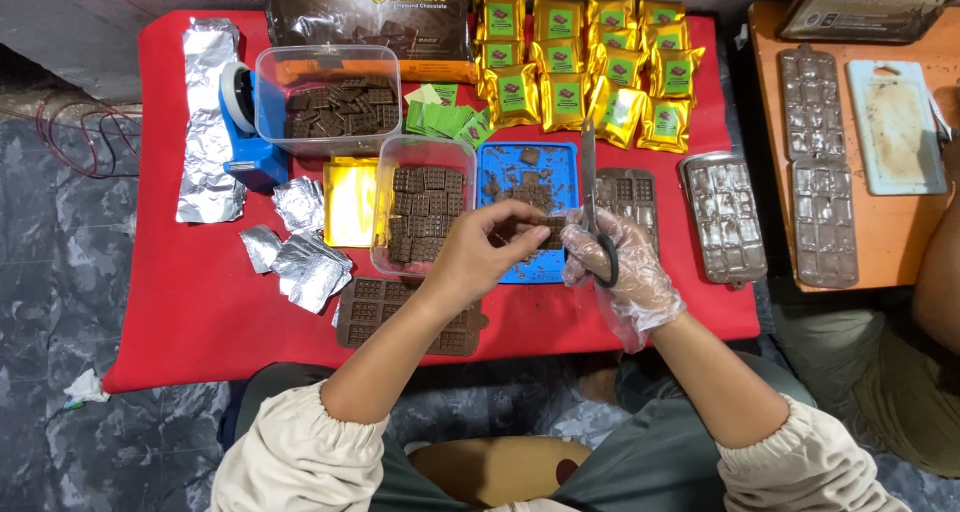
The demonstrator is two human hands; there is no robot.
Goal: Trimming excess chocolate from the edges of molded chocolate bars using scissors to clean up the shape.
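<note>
my lap and sleeves [300, 452] lowest in view, both hands up over the red table [170, 302]

my bare left hand [480, 252] pinches a small chocolate bar [548, 232] just above the blue tray [505, 162], and my gloved right hand [620, 262] is closed round the handles of the scissors [592, 202], blades pointing away and looking shut (hard to be sure). i judge this the trimming step: rough edges come off, crumbs fall on the tray. next i'd need to open the blades, set them along the bar's edge and keep my fingertips clear. a clear tub [425, 207] of bars sits just left, a brown mould [400, 317] under my wrist
</note>
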